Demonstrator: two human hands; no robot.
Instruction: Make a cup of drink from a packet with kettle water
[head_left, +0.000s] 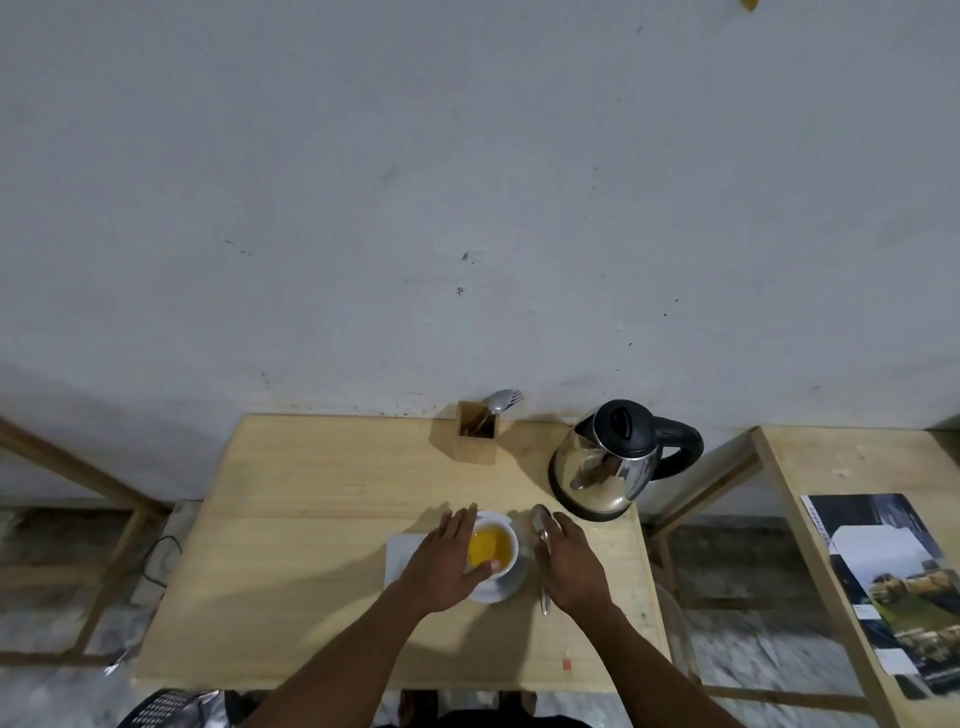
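A white cup (506, 543) full of orange drink stands on a white saucer (506, 590) near the middle of the wooden table (311, 519). My left hand (447, 561) wraps the cup's left side, thumb on the near rim. My right hand (571, 564) lies over a metal spoon (540, 519) flat on the table just right of the saucer; the bowl sticks out past my fingers and the handle tip shows below my palm. A steel kettle (608, 467) with a black lid and handle stands at the back right.
A wooden holder (475, 434) with a spoon and fork stands at the back against the wall. A white napkin (402, 553) lies under the saucer's left side. A second table with a magazine (893, 582) is to the right. A small red scrap (567, 664) lies near the front edge.
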